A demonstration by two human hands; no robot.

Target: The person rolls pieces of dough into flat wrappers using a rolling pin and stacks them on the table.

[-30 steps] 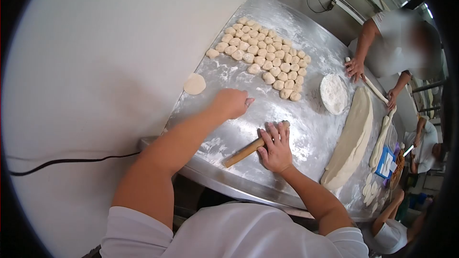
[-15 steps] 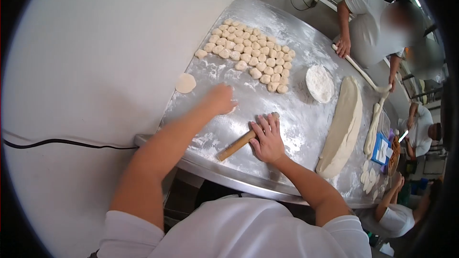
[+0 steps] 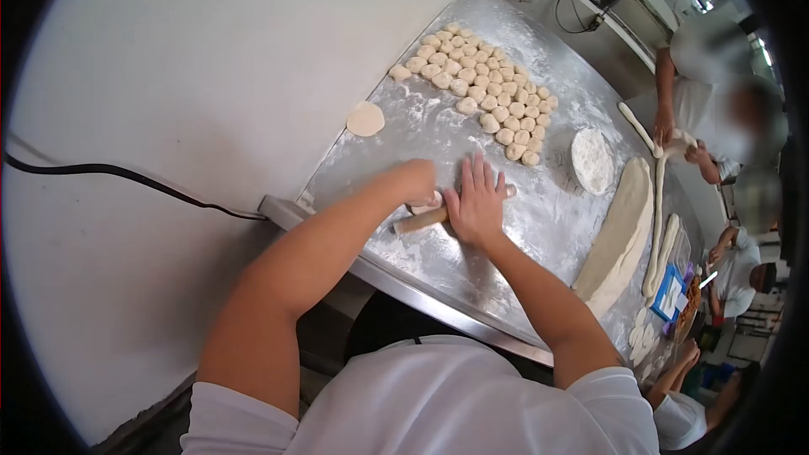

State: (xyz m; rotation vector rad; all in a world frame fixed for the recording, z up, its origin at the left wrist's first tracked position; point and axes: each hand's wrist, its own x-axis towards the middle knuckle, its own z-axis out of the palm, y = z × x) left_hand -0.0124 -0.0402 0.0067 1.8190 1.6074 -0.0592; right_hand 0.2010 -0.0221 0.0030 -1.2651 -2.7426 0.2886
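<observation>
The pin [image 3: 421, 220], beneath the right hand [image 3: 477, 207], fingers spread flat, has rolled up to the dough [image 3: 426, 206] pinched under the left hand's curled fingers [image 3: 428, 179]; flattening seems under way.

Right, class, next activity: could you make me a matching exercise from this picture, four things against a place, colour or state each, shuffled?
Things:
1. Rolling pin
2. Pale dough disc
3. Bowl
4. Cord

Places, colours or states:
A. Filled with white powder
B. Black, seen against the wall
C. Under the right hand
D. Lying flat on the table

Pairs: 1-C, 2-D, 3-A, 4-B
</observation>
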